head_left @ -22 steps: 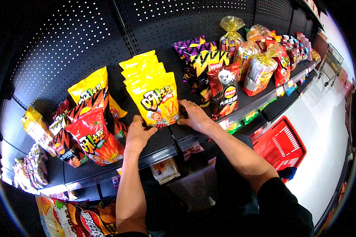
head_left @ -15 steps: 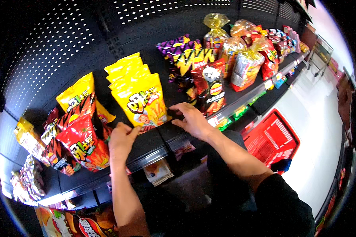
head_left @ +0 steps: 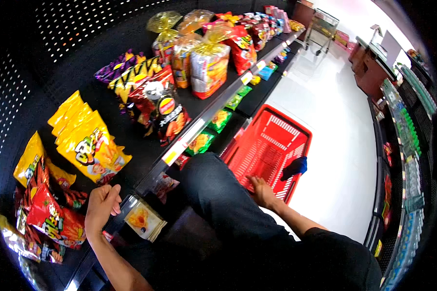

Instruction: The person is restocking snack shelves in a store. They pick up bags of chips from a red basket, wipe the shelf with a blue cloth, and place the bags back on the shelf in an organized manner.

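My left hand point(head_left: 104, 206) is at the shelf's front edge, fingers curled together with nothing visible in them. Just beyond it, several yellow snack bags point(head_left: 90, 145) stand in a row. To its left are red snack bags point(head_left: 53, 218) and a yellow one point(head_left: 30, 159) behind them. My right hand point(head_left: 262, 191) is over the near side of a red shopping basket point(head_left: 303, 138) on the floor, its fingers stretched and partly apart. Whether it touches the rim I cannot tell. A dark blue bundle point(head_left: 295, 168) lies at the basket's right side.
Black and red chip bags point(head_left: 162, 106) and gold-tied clear packs point(head_left: 209, 68) line the shelf point(head_left: 153, 157) farther right. Green packets point(head_left: 199, 143) sit on a lower shelf. My bent knee point(head_left: 204, 174) is beside the basket. A metal cart point(head_left: 323, 29) stands far down the white aisle point(head_left: 325, 194).
My right hand has left the shelf beside the yellow bags and moved right and down to the basket. My left hand has drawn back slightly from the bags. The view has swung right.
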A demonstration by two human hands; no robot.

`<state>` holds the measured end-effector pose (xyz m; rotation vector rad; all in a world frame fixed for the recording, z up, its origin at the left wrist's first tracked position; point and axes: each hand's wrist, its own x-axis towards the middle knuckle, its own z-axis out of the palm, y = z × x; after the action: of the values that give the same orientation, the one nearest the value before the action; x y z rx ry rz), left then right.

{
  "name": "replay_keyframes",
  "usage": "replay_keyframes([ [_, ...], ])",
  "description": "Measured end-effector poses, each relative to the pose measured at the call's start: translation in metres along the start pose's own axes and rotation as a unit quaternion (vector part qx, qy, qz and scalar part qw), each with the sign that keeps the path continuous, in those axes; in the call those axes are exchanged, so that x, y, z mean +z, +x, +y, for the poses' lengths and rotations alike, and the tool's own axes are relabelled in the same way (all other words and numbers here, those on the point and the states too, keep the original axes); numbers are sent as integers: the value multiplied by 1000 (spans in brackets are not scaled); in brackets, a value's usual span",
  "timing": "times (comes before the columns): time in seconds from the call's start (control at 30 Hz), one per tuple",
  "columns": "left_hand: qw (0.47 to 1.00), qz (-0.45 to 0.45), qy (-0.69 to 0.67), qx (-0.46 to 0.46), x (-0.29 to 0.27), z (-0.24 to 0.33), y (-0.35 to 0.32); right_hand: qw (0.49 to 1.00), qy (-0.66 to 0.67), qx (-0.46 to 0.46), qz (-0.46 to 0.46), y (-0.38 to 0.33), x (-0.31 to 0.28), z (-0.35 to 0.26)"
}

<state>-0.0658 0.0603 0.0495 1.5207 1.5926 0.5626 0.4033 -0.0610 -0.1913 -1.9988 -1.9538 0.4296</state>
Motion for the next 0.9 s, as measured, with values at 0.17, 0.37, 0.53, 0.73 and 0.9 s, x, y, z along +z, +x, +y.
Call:
replay_keyframes([
  [0.17, 997, -72, 3, 4, 26, 2, 11, 982, 55, 141, -112, -2, 66, 47],
  [0.37, 996, -82, 18, -24, 40, 2, 13, 989, 1, 135, -66, 3, 39, 26],
  [0.53, 994, -99, 21, -37, 45, -2, 17, 991, -8, 135, -8, 21, 26, 67],
  [0.73, 990, -128, 58, -14, 64, -8, 21, 986, -37, 160, 23, 57, 7, 122],
  [0.9, 969, -202, 139, -26, 142, -49, 36, 973, -54, 222, -3, 67, 7, 128],
])
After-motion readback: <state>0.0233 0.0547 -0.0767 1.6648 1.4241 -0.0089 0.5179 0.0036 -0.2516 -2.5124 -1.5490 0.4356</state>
